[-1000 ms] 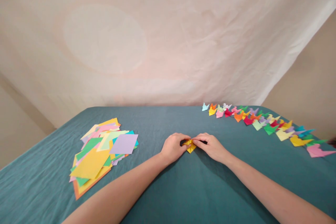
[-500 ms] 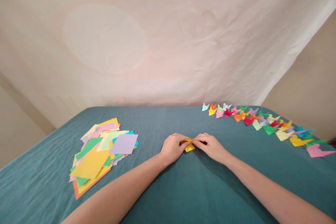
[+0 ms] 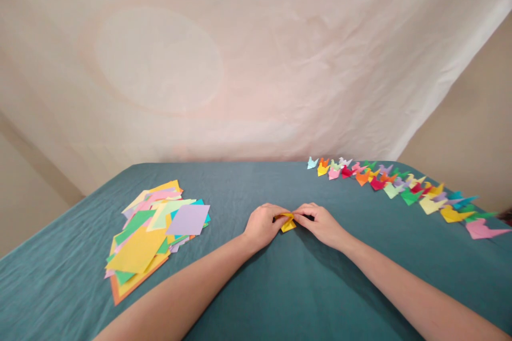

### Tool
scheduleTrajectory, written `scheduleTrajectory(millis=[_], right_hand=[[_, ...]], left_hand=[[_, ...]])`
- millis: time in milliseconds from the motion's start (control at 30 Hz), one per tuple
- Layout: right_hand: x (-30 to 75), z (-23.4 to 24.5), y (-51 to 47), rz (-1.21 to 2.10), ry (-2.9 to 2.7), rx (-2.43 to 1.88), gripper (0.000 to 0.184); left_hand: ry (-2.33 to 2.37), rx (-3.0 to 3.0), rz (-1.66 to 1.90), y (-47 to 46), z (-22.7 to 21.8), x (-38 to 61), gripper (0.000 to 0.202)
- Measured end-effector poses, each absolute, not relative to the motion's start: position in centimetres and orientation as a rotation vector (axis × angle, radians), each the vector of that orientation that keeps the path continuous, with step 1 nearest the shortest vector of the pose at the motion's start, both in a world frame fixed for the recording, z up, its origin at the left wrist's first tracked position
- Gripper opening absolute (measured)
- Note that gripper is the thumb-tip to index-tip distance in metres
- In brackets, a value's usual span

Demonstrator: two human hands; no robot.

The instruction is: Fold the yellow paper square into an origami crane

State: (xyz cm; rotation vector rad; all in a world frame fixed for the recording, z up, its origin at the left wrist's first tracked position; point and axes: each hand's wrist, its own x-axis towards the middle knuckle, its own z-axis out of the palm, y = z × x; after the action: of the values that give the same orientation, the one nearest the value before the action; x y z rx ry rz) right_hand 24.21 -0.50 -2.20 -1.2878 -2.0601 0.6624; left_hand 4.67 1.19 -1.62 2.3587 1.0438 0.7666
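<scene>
left hand (image 3: 264,225): fingers and thumb closed in a pinch on small folded yellow paper (image 3: 288,225); right hand (image 3: 322,224): fingertips pinched at its right side | yellow paper: mid-table (image 3: 248,186), well short of far edge | coloured sheets (image 3: 138,248): overlapping, toward left edge; paper birds (image 3: 411,197): rows from far edge along right edge

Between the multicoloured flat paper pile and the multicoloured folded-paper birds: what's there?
Head view: the left hand and right hand, both pinching a small folded yellow paper, over the teal tablecloth.
</scene>
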Motion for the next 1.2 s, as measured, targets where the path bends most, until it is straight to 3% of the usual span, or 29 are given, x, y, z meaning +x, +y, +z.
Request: scheduleTrajectory(millis=[1200], right_hand=[[24.17, -2.08, -0.66, 0.641, -2.089, -1.311, 0.024]], left_hand=[[0.822, 2.348, 0.678, 1.85, -1.61, 3.77, 0.028]])
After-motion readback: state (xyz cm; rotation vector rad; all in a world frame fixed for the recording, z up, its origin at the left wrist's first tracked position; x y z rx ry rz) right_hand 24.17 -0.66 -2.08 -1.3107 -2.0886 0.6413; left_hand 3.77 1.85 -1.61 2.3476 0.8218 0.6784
